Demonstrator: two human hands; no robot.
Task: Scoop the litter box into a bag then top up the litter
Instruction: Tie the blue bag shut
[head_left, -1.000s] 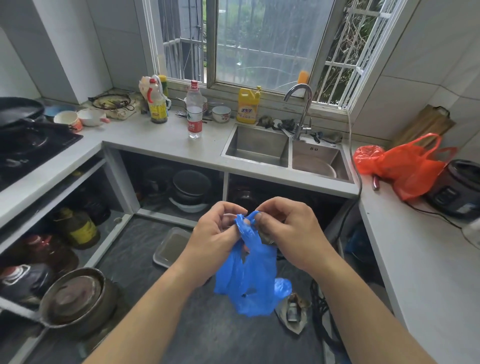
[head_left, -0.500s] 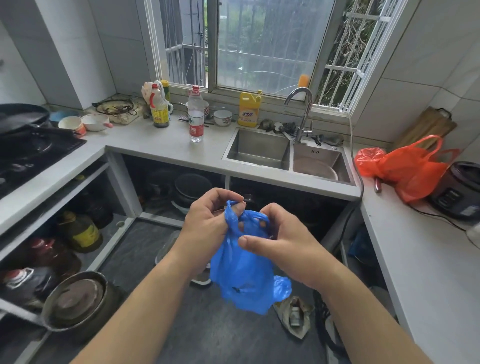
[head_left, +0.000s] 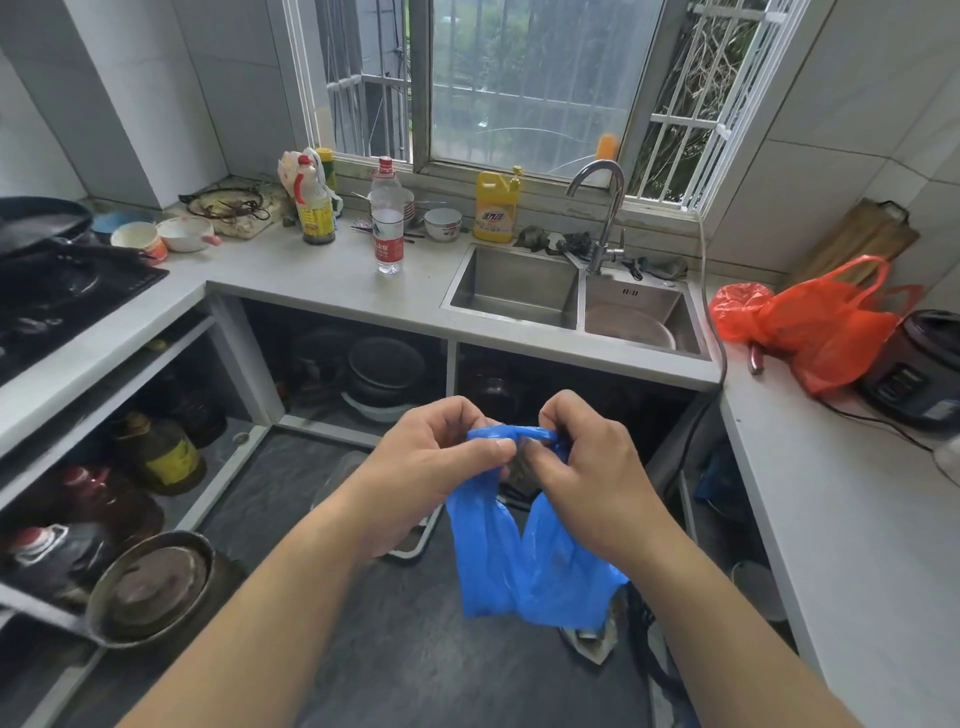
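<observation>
Both hands pinch blue plastic bag (head_left: 524, 561) top: left hand (head_left: 441, 467), right hand (head_left: 587, 473) equally close, fingers curled on stretched handle between them; bag body hangs straight down, mid-room above floor.

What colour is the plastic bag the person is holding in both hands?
Blue: the plastic bag is plain blue, clearest in the head view.

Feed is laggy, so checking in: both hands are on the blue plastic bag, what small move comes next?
Probably pull the hands apart to open it: the left hand and right hand both pinch the bunched top of the blue plastic bag, which hangs limp, its mouth closed.
</observation>
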